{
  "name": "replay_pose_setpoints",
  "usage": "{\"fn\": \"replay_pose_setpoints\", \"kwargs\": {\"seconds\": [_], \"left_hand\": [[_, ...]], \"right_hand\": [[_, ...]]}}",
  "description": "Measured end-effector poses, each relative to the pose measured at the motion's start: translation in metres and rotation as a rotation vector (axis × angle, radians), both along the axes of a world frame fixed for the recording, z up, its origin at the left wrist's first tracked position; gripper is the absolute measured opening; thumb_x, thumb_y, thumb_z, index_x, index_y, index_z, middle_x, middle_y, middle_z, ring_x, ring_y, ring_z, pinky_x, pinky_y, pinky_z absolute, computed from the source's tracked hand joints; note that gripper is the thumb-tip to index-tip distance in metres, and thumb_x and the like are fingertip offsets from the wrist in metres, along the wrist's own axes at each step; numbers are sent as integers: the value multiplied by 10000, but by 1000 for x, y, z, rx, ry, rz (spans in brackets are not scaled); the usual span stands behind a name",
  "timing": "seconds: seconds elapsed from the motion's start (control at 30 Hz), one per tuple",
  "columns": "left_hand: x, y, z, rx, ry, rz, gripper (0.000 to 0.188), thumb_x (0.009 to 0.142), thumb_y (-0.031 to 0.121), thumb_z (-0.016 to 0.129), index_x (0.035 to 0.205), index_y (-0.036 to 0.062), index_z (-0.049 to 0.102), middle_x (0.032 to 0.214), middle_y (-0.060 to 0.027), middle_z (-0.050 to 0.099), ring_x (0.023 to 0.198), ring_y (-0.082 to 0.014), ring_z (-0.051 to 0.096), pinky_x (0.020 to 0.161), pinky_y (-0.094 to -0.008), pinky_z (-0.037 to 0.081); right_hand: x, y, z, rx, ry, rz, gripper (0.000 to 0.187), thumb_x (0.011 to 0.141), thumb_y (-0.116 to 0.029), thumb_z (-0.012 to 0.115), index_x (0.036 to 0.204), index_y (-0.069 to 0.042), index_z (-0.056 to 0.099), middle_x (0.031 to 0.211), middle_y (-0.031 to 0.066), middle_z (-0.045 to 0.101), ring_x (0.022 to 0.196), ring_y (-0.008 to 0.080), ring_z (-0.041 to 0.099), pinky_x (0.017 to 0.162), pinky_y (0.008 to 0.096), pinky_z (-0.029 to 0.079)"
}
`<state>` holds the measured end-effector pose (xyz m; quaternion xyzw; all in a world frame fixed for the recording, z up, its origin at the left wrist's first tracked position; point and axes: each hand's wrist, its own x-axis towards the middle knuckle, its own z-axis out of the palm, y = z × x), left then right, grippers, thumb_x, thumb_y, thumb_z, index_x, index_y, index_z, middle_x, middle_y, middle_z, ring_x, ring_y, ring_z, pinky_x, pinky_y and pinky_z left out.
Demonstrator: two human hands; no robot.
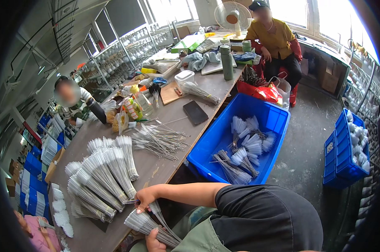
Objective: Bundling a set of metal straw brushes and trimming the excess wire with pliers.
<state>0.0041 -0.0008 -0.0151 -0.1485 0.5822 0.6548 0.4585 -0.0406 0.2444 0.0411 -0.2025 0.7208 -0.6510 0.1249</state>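
Observation:
At the table's near edge, my left hand (155, 240) is closed round a bundle of wire-handled brushes (141, 222) with white bristles. Just above it, my right hand (146, 196) pinches a small dark stick-like tool (132, 202); its exact kind is hard to make out. A few more brushes (159, 214) hang below the right hand, and whether its fingers also grip them cannot be seen. Left of my hands lies a large pile of bundled brushes (99, 176), fanned out on the table. Loose brushes (162, 139) are scattered farther up.
A blue bin (278, 138) with brush bundles stands beside the table (114, 235). A dark phone-like slab (195, 112), white tub (184, 78) and green flask (226, 63) rest on the table. One person (276, 40) sits at far right, another (74, 101) across the table. Another blue crate (339, 155) stands right.

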Motion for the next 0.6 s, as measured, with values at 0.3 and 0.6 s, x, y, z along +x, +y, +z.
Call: {"fn": "replay_pose_setpoints", "kwargs": {"seconds": [0.3, 0.6], "left_hand": [[0, -4, 14, -16, -50, -51, 426, 826, 412, 605, 1074, 70, 547, 981, -91, 609, 890, -266, 578, 788, -437, 475], [-22, -25, 0, 167, -42, -25, 607, 798, 393, 649, 1264, 75, 425, 960, -98, 585, 857, -266, 569, 727, -462, 476]], "right_hand": [[0, 7, -6, -52, 50, 23, 471, 718, -379, 767, 836, 40, 587, 626, 63, 577, 529, 149, 586, 514, 277, 455], [-2, 7, -7, -115, 63, 30, 430, 709, -383, 771, 733, 1, 579, 558, 39, 535, 516, 143, 584, 510, 281, 447]]}}
